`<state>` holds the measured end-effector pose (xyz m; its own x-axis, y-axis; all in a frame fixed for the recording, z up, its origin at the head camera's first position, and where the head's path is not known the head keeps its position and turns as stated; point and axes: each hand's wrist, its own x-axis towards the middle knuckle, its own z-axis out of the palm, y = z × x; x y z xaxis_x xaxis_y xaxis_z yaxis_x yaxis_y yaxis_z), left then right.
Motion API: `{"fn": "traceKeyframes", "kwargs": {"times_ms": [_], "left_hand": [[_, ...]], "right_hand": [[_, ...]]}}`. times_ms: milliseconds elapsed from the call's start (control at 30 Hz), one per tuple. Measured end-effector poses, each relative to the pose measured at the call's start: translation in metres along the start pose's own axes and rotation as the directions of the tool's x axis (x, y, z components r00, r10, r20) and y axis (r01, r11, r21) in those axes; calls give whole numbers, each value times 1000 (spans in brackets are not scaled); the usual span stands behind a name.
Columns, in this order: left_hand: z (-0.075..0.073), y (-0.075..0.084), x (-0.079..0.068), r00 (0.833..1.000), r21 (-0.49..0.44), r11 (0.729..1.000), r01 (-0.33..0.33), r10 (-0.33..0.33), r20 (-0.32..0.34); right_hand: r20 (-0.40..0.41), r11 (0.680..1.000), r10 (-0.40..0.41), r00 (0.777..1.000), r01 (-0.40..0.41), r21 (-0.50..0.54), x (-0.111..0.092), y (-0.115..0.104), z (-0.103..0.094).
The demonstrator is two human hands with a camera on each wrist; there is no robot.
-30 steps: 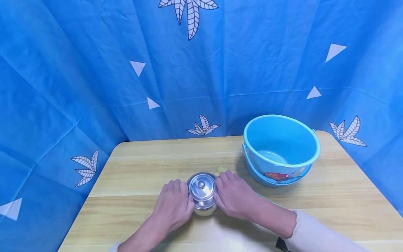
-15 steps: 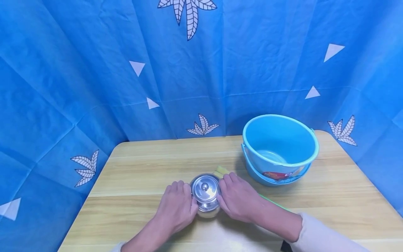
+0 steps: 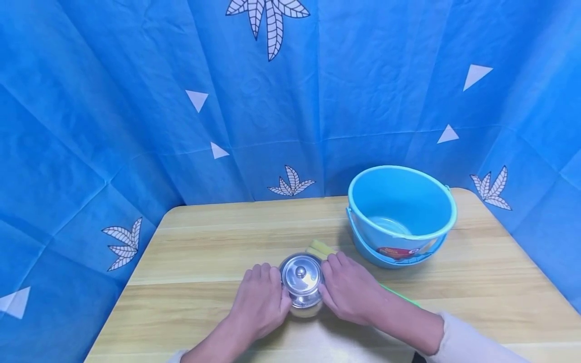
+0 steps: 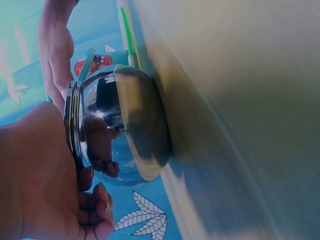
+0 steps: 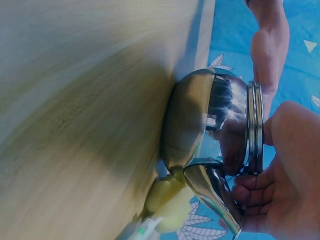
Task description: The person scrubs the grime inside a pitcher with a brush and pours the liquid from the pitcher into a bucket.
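Note:
A shiny round steel teapot (image 3: 305, 298) with a knobbed lid (image 3: 300, 275) stands upright at the middle of the table, between both hands. My left hand (image 3: 260, 301) grips its left side near the rim, thumb toward me and fingers curled at the far side. On the opposite side my right hand (image 3: 349, 290) holds it the same way. The right wrist view shows the spout (image 5: 212, 192) beside the right hand's curled fingers. Just behind the pot lies a yellow sponge head (image 3: 321, 248), partly covered by the right hand; a green stick (image 3: 399, 295) shows past the right forearm.
A light blue bucket (image 3: 401, 201) with its handle hanging down stands at the back right of the wooden table (image 3: 204, 237). Blue curtain (image 3: 254, 101) with white leaves surrounds the table's back and sides. A small black object (image 3: 418, 358) shows under the right sleeve.
Both hands have shifted a little to the right and toward me with the teapot between them. More of the yellow sponge head now shows. The bucket stays where it was.

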<state>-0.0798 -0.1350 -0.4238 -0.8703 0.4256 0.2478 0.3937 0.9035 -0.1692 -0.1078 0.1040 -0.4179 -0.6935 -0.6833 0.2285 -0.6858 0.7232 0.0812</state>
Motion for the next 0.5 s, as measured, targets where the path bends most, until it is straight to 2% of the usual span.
{"fn": "traceKeyframes", "kwargs": {"times_ms": [500], "left_hand": [[1, 8, 1, 999, 6, 1000, -12, 12, -52]], "right_hand": [[-7, 999, 29, 1000, -29, 16, -9, 2, -4]]}}
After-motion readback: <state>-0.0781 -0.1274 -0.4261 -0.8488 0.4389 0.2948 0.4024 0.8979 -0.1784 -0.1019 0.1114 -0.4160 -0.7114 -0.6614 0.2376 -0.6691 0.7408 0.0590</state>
